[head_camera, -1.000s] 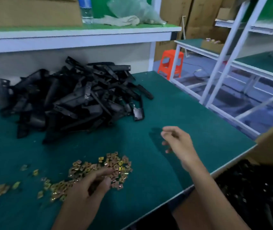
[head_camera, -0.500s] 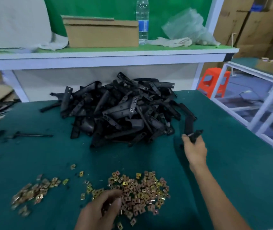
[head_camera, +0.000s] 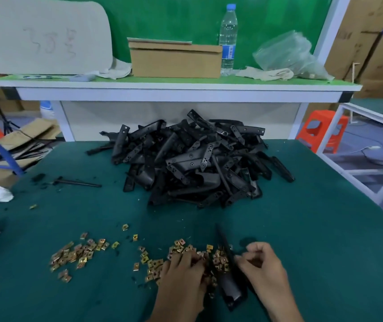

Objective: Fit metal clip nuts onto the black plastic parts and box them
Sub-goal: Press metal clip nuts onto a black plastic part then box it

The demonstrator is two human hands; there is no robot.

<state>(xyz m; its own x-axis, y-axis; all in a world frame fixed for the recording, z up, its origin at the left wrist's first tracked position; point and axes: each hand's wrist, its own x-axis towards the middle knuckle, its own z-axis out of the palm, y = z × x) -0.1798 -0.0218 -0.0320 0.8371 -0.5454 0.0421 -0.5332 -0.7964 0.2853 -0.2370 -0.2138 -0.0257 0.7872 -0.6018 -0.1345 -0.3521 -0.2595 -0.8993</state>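
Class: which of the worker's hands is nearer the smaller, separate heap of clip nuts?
Left. The left hand is at the bigger heap, just right of the smaller heap; the right hand, gripping a black plastic part, lies farther right.

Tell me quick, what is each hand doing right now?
Left hand: fingers curled in the clip nuts; whether it holds one cannot be told.
Right hand: closed, holding a black part.
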